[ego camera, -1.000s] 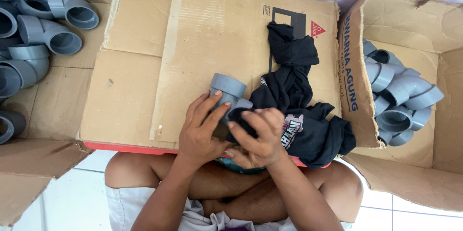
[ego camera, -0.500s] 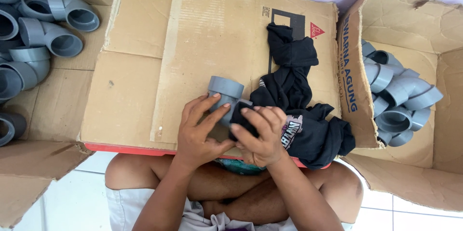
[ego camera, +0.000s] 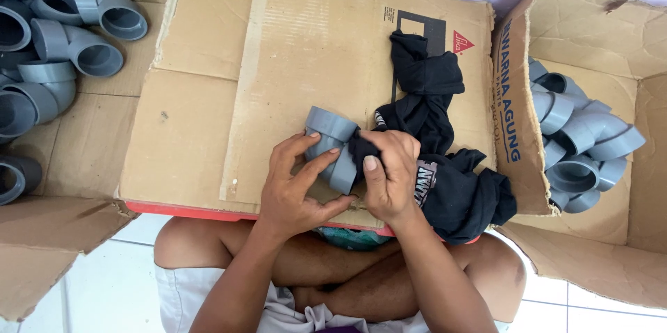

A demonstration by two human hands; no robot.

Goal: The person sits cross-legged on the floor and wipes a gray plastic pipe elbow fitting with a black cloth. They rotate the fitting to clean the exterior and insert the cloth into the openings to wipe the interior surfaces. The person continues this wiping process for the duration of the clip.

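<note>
My left hand [ego camera: 299,183] grips a grey plastic pipe elbow [ego camera: 331,140] over a flattened cardboard sheet [ego camera: 278,55] lying across my lap. My right hand [ego camera: 389,176] pinches a fold of black cloth [ego camera: 434,117] and presses it against the side of the elbow. The rest of the cloth trails away to the right on the cardboard. One open end of the elbow points up and to the left.
An open cardboard box [ego camera: 611,48] on the right holds several grey elbows [ego camera: 577,138]. Another open box [ego camera: 42,229] on the left holds several more grey elbows [ego camera: 62,41]. My crossed legs [ego camera: 333,270] rest on white floor tiles [ego camera: 118,270].
The elbow has turned in my left hand, and my right hand with the cloth has shifted slightly along its side. The boxes have not moved.
</note>
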